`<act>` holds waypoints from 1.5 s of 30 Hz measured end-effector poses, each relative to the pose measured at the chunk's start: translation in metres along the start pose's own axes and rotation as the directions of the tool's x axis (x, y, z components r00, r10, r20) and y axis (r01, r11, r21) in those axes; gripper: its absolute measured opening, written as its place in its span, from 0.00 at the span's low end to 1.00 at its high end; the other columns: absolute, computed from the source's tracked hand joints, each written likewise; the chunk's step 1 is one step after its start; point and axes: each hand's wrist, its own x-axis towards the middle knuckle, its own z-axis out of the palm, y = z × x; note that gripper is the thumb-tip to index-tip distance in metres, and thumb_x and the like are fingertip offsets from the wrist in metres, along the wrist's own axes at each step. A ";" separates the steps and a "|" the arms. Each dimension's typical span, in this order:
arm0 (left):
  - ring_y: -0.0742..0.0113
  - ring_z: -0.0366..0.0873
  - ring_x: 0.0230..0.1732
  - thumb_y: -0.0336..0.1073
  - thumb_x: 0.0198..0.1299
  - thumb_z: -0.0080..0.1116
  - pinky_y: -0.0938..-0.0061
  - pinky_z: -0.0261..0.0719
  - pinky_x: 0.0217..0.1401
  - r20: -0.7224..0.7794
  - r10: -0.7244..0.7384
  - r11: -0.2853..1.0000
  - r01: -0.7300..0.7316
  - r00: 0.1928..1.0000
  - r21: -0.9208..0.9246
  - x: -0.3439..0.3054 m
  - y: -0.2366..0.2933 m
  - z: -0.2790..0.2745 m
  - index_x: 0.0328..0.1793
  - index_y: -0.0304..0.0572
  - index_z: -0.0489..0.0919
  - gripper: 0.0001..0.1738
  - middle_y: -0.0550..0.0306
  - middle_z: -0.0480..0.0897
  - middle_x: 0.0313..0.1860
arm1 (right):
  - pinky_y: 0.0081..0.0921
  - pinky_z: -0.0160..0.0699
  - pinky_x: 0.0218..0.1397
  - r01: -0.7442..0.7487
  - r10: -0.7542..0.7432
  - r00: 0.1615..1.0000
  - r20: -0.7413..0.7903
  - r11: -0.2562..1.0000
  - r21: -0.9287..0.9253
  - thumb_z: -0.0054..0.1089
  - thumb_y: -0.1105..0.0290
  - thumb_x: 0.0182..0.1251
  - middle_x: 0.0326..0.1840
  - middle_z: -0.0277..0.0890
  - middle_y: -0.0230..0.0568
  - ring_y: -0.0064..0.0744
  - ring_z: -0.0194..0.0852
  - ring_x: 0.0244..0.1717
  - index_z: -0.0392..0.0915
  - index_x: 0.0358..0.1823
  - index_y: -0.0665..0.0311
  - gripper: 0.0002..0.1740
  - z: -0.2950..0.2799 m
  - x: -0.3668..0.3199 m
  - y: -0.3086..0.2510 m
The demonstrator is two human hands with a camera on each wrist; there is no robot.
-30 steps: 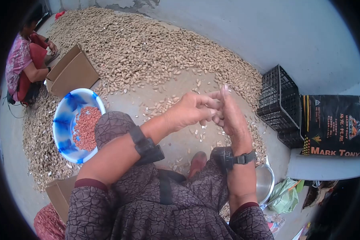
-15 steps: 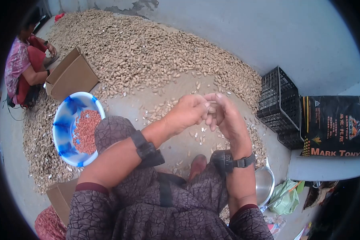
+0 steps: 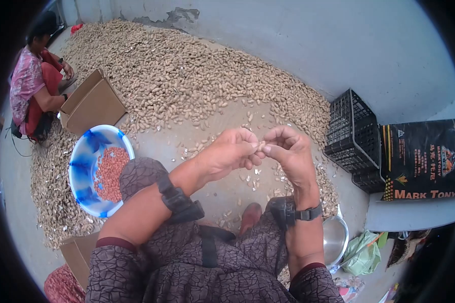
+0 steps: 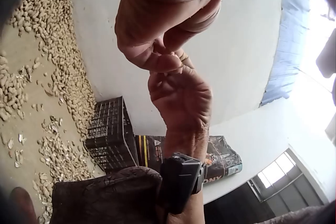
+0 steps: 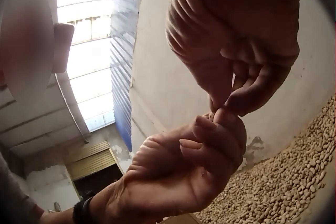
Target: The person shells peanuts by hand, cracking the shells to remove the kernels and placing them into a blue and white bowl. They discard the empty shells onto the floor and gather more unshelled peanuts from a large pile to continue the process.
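Observation:
In the head view my left hand [image 3: 231, 153] and right hand [image 3: 294, 154] meet in front of my knees. Thumb and fingers of both pinch a small pale peanut [image 3: 261, 146] between them. Up close in the left wrist view, the left hand [image 4: 168, 16] has its fingertips against those of the right hand [image 4: 181, 98], mostly covering the peanut. From the right wrist, the left hand [image 5: 184, 169] shows with curled fingers below the right hand [image 5: 241, 40]. Scattered peanuts and shell bits [image 3: 253, 174] lie on the floor underneath.
A large heap of unshelled peanuts [image 3: 187, 70] runs along the wall. To the left stands a blue-and-white basin [image 3: 81, 184] with red kernels [image 3: 111, 174], near a cardboard box [image 3: 98, 103] and a squatting person [image 3: 30, 86]. Black crates [image 3: 351, 131], a printed sack [image 3: 422, 159] and a metal bowl [image 3: 334, 240] are on the right.
My hands have come from loosely touching, right fingers extended, to both pinching the peanut at their fingertips. The right fingers are now bent, and the hands sit slightly lower.

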 end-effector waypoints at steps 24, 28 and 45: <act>0.79 0.72 0.30 0.35 0.59 0.52 0.87 0.68 0.27 0.059 0.221 0.975 -0.222 0.973 0.010 -0.002 0.002 0.010 0.47 0.36 0.72 0.12 0.61 0.76 0.34 | 0.19 0.73 0.39 -0.166 0.111 0.965 0.237 0.960 0.226 0.62 0.73 0.51 0.35 0.74 0.38 0.24 0.72 0.34 0.70 0.47 0.72 0.21 0.002 0.004 -0.005; 0.82 0.66 0.27 0.36 0.60 0.51 0.87 0.66 0.27 0.078 0.184 0.983 -0.183 0.980 -0.020 -0.005 0.004 0.014 0.51 0.34 0.73 0.16 0.64 0.74 0.35 | 0.20 0.73 0.40 -0.161 0.100 0.964 0.245 0.957 0.243 0.63 0.72 0.50 0.36 0.74 0.38 0.24 0.72 0.34 0.69 0.48 0.72 0.23 0.004 0.003 -0.003; 0.84 0.63 0.21 0.45 0.63 0.43 0.89 0.62 0.22 0.033 0.233 0.901 -0.228 0.972 0.369 -0.015 0.016 0.025 0.54 0.39 0.73 0.21 0.66 0.72 0.23 | 0.13 0.67 0.29 -0.101 0.052 0.982 0.182 0.957 0.272 0.56 0.72 0.56 0.27 0.75 0.33 0.17 0.68 0.24 0.74 0.42 0.74 0.13 0.014 0.001 -0.002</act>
